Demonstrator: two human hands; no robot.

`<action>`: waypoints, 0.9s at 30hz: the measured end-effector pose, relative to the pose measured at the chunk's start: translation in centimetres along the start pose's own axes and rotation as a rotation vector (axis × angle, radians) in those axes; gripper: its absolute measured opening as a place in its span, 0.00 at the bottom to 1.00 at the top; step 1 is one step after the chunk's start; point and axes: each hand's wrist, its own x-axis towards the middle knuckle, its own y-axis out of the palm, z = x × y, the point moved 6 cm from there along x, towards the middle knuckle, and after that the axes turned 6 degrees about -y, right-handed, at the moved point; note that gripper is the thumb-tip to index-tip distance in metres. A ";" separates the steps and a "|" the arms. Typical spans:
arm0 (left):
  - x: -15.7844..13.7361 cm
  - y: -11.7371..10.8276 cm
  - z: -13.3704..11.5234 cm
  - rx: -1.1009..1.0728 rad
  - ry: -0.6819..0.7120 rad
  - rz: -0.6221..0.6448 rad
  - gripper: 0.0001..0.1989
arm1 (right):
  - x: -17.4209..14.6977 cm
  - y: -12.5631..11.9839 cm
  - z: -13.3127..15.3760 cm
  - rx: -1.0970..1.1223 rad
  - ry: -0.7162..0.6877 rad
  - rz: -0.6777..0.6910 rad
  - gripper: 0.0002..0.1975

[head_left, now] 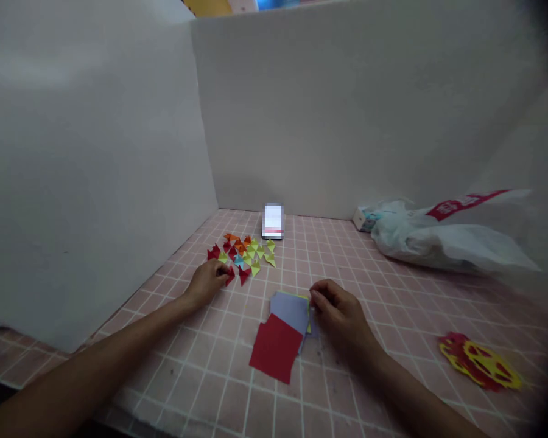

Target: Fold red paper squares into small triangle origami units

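Note:
My left hand [207, 281] is closed, its fingertips pinching a red folded paper piece [230, 277] at the near left of a group. That group has several small pointed origami pieces in red, orange, yellow and one light blue [239, 261]. My right hand [340, 309] rests just right of a stack of square papers, fingers curled and thumb against the index finger. Whatever its fingertips may hold is hidden. On the stack, a grey-lilac sheet [288, 307] lies under a red square sheet [276, 350], which is turned askew toward me. Yellow edges peek out on the right.
A phone [273, 221] with a lit, blurred screen stands beyond the folded pieces. At right lie a white plastic bag [432, 240], a small box [364, 219] and red and yellow paper cut-outs [488, 365]. White panels [301, 109] bound the pink tiled-pattern table [201, 377].

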 end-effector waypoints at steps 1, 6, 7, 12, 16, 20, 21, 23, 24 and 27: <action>0.2 0.0 0.2 0.030 0.009 -0.003 0.05 | 0.0 0.0 0.0 0.011 0.013 -0.010 0.08; 1.4 -0.3 1.1 0.125 0.034 -0.014 0.05 | 0.0 0.3 0.2 0.013 0.009 0.037 0.09; 1.6 -0.2 1.1 0.138 0.039 -0.017 0.05 | 0.0 0.3 0.1 0.007 0.016 0.046 0.09; 2.3 0.0 1.0 0.191 0.068 -0.032 0.05 | 0.1 0.1 -0.3 -0.005 0.037 0.054 0.10; 2.2 0.2 1.0 0.208 0.083 -0.035 0.06 | 0.4 -0.2 -0.7 -0.046 0.041 0.065 0.10; 2.2 0.1 1.5 0.209 0.060 -0.066 0.07 | 0.5 -0.3 -1.2 -0.029 0.072 0.061 0.11; 2.2 0.1 1.6 0.210 0.053 -0.075 0.07 | 0.4 -0.3 -1.4 -0.019 0.089 0.062 0.11; 2.3 0.2 1.7 0.217 0.048 -0.082 0.05 | 0.4 -0.3 -1.7 -0.001 0.119 0.073 0.11; 2.3 0.2 1.8 0.221 0.051 -0.079 0.04 | 0.4 -0.3 -1.7 0.004 0.130 0.078 0.11; 2.3 0.3 1.7 0.231 0.066 -0.067 0.02 | 0.4 -0.3 -1.7 -0.009 0.134 0.093 0.11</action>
